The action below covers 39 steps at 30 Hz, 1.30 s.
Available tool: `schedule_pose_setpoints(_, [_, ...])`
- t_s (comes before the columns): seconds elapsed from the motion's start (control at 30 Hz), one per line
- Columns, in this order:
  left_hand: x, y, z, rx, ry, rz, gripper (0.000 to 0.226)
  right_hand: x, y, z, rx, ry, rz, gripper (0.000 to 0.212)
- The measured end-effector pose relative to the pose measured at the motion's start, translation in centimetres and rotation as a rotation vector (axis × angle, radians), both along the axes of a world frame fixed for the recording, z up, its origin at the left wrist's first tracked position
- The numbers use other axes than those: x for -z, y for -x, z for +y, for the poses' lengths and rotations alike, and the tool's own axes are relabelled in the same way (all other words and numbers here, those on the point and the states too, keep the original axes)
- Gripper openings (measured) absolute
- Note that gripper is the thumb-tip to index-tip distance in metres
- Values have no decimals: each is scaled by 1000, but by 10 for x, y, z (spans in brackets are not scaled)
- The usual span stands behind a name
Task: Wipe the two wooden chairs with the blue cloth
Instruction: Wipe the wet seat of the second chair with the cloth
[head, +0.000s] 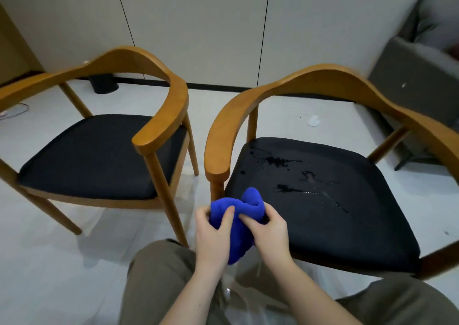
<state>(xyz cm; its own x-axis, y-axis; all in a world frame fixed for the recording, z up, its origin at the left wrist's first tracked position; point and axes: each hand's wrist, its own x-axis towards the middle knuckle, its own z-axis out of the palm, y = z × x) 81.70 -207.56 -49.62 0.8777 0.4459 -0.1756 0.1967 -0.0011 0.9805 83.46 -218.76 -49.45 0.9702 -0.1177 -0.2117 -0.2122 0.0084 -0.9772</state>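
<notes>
Head view: both hands hold bunched blue cloth [237,221] in air, just in front of right chair [323,185] seat's front-left corner. Left hand [213,235] wraps cloth from left, thumb across it; right hand [269,232] pinches it from right. Right chair seat has wet streaks (shiny patches near middle). Left chair [99,151] stands just beside, seat looks dry. Grey sofa [422,71] at far right.

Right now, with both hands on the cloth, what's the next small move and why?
Probably carry the bunched blue cloth forward onto the right wooden chair's black seat and press it on the nearest wet streak. Both the left hand and right hand grip it at that seat's front corner.
</notes>
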Motion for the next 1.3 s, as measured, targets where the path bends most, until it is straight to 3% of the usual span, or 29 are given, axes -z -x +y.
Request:
schedule_pose_setpoints(0.13, [-12,0,-16,269,-36,56,52,-12,4,-42,-4,47,-6,56])
schedule_pose_setpoints(0.23, [-21,-10,-26,482,-191,32,23,-24,5,-80,-119,165,-5,89])
schedule_pose_setpoints(0.3, [-29,-19,-33,554,-277,-32,14,-30,0,-102,-209,368,-23,82])
schedule_pose_setpoints(0.43, [-52,-52,-50,682,-367,-135,12,-39,-25,-131,-215,744,-83,41])
schedule_pose_setpoints(0.57, [-67,-92,-68,732,-400,-165,13,-42,-55,-146,-157,877,-96,34])
schedule_pose_setpoints(0.67, [-72,-121,-77,722,-445,-162,14,-57,-75,-148,-190,989,-147,45])
schedule_pose_setpoints(0.8, [-87,-157,-73,805,-664,-196,19,-77,-93,-147,-215,1035,-85,49])
schedule_pose_setpoints(0.9, [-107,-180,-68,920,-798,-184,18,-89,-108,-150,-350,1029,-61,47])
schedule_pose_setpoints(1.0, [-125,-203,-65,972,-930,-156,19,-95,-131,-153,-478,967,-35,32])
schedule_pose_setpoints(1.17, [-144,-248,-67,1079,-1236,-15,28,-100,-187,-155,-440,954,-113,23])
schedule_pose_setpoints(1.3, [-152,-289,-76,1123,-1305,58,39,-104,-235,-156,-444,988,-163,15])
